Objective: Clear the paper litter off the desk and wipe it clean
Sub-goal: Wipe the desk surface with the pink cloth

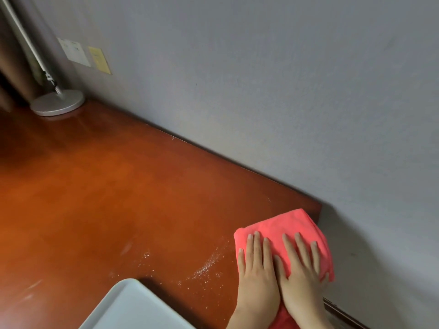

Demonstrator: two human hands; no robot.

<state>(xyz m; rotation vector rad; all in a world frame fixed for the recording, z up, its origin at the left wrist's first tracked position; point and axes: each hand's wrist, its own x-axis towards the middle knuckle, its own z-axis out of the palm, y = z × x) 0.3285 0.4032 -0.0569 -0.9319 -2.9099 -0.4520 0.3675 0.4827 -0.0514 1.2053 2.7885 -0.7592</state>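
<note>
Step in hand: wiping. No larger paper litter shows on the visible counter [99, 186], so clearing looks done as far as this view reaches; only fine residue remains.

Hands: left hand [255, 271] and right hand [303, 269] both lie flat, fingers straight and slightly spread, pressing down on the pink cloth [282, 227]. Neither grips or pinches it. The 2 hands sit side by side, touching along the thumbs.

Cloth position: folded, at the counter's far right corner, its right part overhanging the right edge. Some cloth also trails toward the near edge under the wrists.

Residue: a scatter of white crumbs [206, 267] just left of the cloth, running in a loose diagonal streak toward the near edge, with a smaller patch further left. Too fine to count. A few faint smears show mid-counter.

Next move, judged: sweep the cloth leftward across the crumbs with even downward pressure, gathering them rather than flicking them off the right edge. The white tray [133, 302] at the near edge sits close to the streak and could catch the sweepings, or block the stroke.

Count:
- cloth: 1
- hands on cloth: 2
- tray: 1, partly cut off by the frame
- lamp base [58, 102]: 1, far left corner
- wall plates [85, 55]: 2, on the wall beyond the back edge
</note>
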